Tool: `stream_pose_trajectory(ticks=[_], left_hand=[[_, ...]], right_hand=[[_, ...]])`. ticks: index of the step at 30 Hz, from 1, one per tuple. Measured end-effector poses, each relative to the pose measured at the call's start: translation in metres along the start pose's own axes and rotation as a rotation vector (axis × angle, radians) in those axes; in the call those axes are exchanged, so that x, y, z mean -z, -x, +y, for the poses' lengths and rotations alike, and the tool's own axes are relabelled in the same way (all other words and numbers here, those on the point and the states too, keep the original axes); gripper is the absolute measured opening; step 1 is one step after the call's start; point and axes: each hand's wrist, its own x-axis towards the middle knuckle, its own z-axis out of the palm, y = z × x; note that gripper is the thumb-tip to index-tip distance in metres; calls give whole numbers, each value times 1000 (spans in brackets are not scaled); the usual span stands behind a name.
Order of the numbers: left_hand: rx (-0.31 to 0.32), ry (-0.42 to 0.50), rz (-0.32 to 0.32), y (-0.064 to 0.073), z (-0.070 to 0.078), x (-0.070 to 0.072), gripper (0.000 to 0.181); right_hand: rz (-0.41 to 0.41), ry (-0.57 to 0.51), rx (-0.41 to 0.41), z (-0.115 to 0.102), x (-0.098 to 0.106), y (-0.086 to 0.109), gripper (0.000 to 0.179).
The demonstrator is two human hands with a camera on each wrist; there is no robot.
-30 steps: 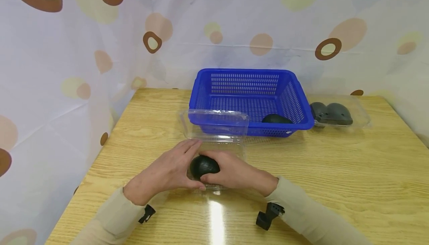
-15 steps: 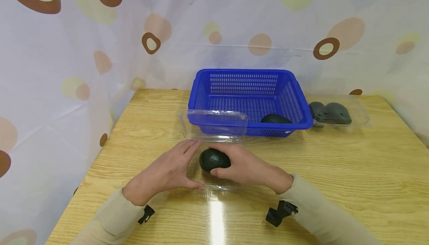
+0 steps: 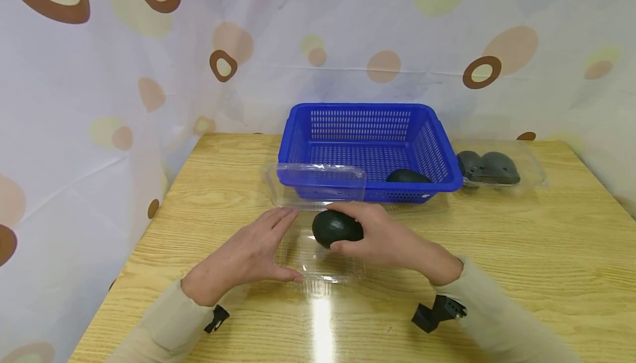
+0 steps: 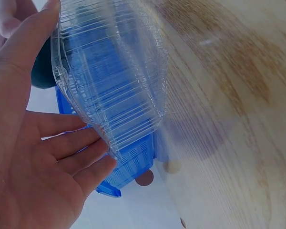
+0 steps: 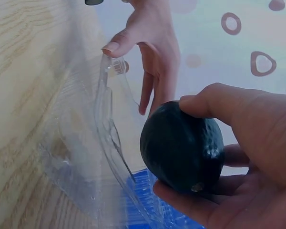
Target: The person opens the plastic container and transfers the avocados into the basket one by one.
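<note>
My right hand (image 3: 382, 236) grips a dark green avocado (image 3: 334, 229) above the back right part of an open clear plastic clamshell container (image 3: 318, 266). In the right wrist view the avocado (image 5: 178, 148) is held between thumb and fingers, apart from the container's rim. At the container's left side, my left hand (image 3: 243, 255) holds the rim. Its thumb lies at the front corner and its fingers reach toward the back; the left wrist view shows the fingertips touching the ribbed wall (image 4: 119, 95). The container's lid (image 3: 318, 183) stands raised at the back.
A blue perforated basket (image 3: 370, 115) stands behind the lid, with another avocado (image 3: 407, 176) inside at the front right. To its right lies a clear container (image 3: 529, 170) with dark avocados (image 3: 497, 167). A patterned sheet (image 3: 348, 21) rises behind the wooden table (image 3: 497, 241).
My right hand has carried the avocado up and to the right, away from my left hand, uncovering the container's inside. The left hand has stayed at the container's left side.
</note>
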Motion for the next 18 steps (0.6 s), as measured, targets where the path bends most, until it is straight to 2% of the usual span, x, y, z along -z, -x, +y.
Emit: stream_pose_trajectory(ticks=[9, 18], left_hand=[[7, -4, -15, 0, 1, 2, 118], [5, -9, -17, 0, 1, 1, 119]], right_hand=[[18, 19, 12, 7, 14, 11, 64], [36, 24, -49, 12, 34, 25, 63]])
